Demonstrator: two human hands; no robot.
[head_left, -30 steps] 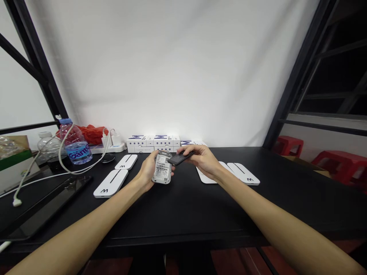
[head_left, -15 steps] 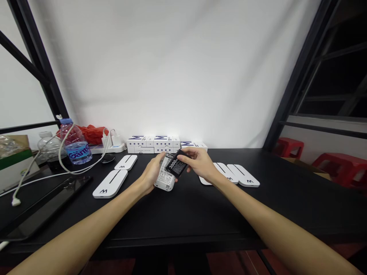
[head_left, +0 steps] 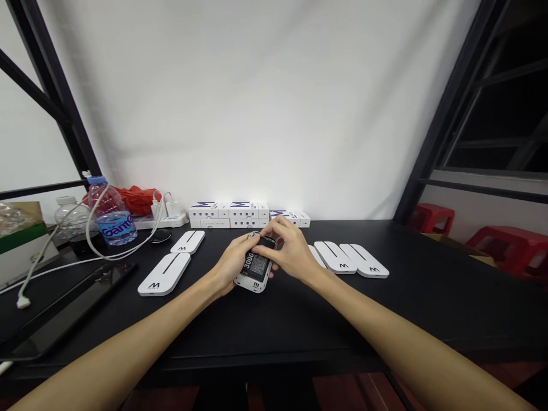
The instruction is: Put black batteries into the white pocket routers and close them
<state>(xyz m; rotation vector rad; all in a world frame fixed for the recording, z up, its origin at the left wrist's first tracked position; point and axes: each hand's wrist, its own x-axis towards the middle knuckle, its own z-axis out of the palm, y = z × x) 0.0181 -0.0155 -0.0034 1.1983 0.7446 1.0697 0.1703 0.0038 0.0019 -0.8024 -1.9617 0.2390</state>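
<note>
Over the middle of the table, my left hand (head_left: 233, 260) is closed round a white pocket router-like device (head_left: 250, 286), its open back facing me. A black battery (head_left: 257, 264) printed "3000" lies inside the back recess. My right hand (head_left: 289, 245) is closed at the battery's upper end, thumb on its face and fingers bent over the device's top edge. The contacts at that end are hidden by fingers. White devices with a W logo lie on both sides: two at left, the nearer one (head_left: 165, 275) larger in view, and several at right (head_left: 363, 261).
White boxes (head_left: 248, 214) are stacked along the wall. On the left are a water bottle (head_left: 113, 214), a power strip (head_left: 175, 220), white cables, a computer mouse (head_left: 161, 236) and a dark tablet (head_left: 64, 308). Red stools (head_left: 505, 245) stand beyond the black table (head_left: 274, 331).
The battery has gone from being held tilted across the device to lying in its back recess. My right hand has shifted to the battery's upper end, and the device has tipped slightly.
</note>
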